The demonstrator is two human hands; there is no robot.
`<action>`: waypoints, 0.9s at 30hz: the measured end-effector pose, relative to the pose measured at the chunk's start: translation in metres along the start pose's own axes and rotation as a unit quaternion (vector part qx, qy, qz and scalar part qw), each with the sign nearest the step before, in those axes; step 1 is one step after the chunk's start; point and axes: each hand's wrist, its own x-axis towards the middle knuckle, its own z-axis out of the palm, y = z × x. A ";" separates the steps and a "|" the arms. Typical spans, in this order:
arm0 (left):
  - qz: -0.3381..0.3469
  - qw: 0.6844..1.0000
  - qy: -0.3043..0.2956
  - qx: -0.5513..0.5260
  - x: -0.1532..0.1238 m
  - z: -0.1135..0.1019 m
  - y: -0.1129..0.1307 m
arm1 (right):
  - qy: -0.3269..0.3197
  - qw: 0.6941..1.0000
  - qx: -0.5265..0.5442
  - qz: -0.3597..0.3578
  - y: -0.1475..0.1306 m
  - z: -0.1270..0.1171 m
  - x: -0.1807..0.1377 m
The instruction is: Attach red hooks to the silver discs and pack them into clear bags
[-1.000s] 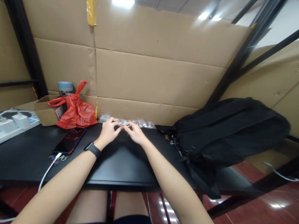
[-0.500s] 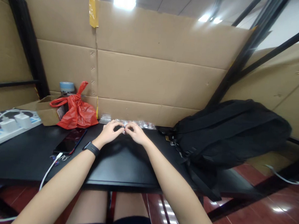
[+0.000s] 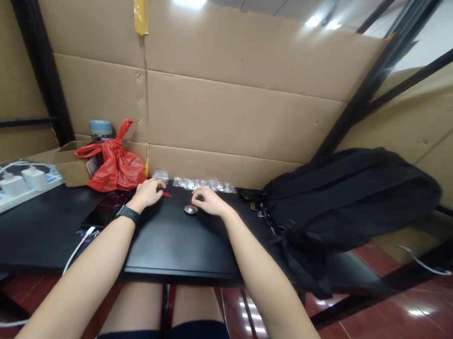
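Two hands are out over the black bench (image 3: 183,254), coming in from either side. The right hand (image 3: 211,203) arches at the knuckles, palm down, with thumb and forefinger closed in a tight pinch. Over on the left, a dark-strapped watch (image 3: 129,214) rings the wrist, and the left hand (image 3: 147,193) curls loosely, a small gap showing between thumb and fingers. And what a mix of surfaces! A shiny metal disc (image 3: 191,209), round with a bright rim, sits on that smooth, faintly glossy bench top; a short bit of red cord (image 3: 192,204) stands up from its middle. Behind, a row of clear plastic packets (image 3: 204,184), crinkled and catching the light, runs along the foot of the creased cardboard panel (image 3: 229,118). Now the grip itself: the right one has the red cord between its fingertips, the disc directly below, flat or very nearly so. A thin red loop (image 3: 166,194) lies just beside the left fingertips; it's small and soft from this view, so whether they touch it I can't fairly say. The disc lies between the two hands, much nearer the right.
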 end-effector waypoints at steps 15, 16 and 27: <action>0.035 0.996 -0.044 0.062 -0.005 0.012 0.008 | 0.019 0.962 -0.117 0.248 0.049 -0.018 -0.017; 0.028 0.996 -0.045 0.065 -0.005 0.013 0.009 | 0.020 0.960 -0.118 0.253 0.050 -0.019 -0.017; 0.013 1.000 0.005 -0.011 -0.003 0.009 0.021 | 0.051 0.937 -0.164 0.304 0.047 -0.020 -0.018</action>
